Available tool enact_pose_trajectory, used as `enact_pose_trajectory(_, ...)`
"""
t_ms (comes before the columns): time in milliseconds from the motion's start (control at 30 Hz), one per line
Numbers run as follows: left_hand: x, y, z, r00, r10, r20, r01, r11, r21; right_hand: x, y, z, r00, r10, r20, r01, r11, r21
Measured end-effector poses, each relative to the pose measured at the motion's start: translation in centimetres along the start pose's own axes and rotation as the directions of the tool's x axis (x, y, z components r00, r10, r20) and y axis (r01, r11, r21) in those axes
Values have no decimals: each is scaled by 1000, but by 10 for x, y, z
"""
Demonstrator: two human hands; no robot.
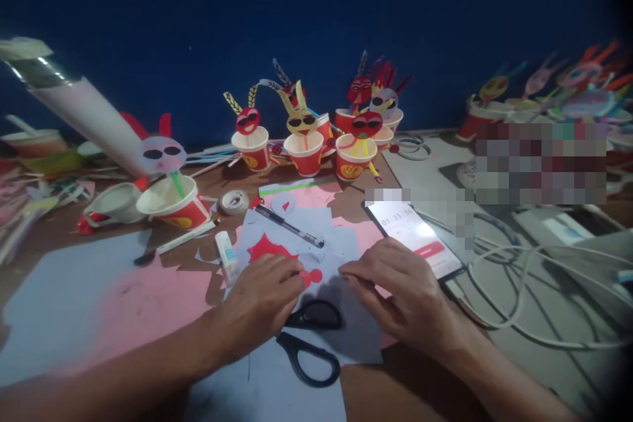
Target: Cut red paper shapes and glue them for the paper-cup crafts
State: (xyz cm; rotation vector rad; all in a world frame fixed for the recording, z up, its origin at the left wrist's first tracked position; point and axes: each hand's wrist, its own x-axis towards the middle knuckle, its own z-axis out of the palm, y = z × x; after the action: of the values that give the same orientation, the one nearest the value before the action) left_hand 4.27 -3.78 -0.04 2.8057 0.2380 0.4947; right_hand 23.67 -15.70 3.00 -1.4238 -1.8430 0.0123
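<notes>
My left hand (264,293) rests on pale blue paper (341,244), fingers curled over a red paper cut-out (264,247) whose round tab (313,275) pokes out at the fingertips. My right hand (395,287) lies flat beside it, fingers stretched toward that red tab, pressing the paper. Black-handled scissors (311,343) lie under and between my wrists. A black pen (289,225) and a white glue stick (226,256) sit just beyond my left hand.
Red paper cups with masked paper faces (304,145) stand in a row at the back. A tipped cup with a face (171,201) and a tape roll (234,201) lie left. A lit phone (420,237) and white cables (519,277) are right. Pink paper (148,297) covers the left.
</notes>
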Motion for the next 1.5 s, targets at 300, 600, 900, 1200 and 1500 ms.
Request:
enact_pose_trajectory(300,-2,2,-5,993,-6,114,2,1000,31,-1,5,4,1000,9,20,-8,1000,-14)
enact_pose_trajectory(600,-3,-6,-19,989,-148,-10,142,966,-217,-2,7,8,999,30,25,-29,999,-13)
enact_pose_trajectory(900,7,-6,-17,969,-114,220,131,989,-64,-2,9,12,996,41,80,-39,999,-18)
enact_pose_trajectory(1200,9,-3,-14,968,-7,249,-13,997,78,-5,8,17,989,30,145,-25,999,-32)
enact_pose_trajectory(1500,11,-6,-9,915,-402,-23,392,903,-176,-3,6,19,987,45,152,-32,996,-87)
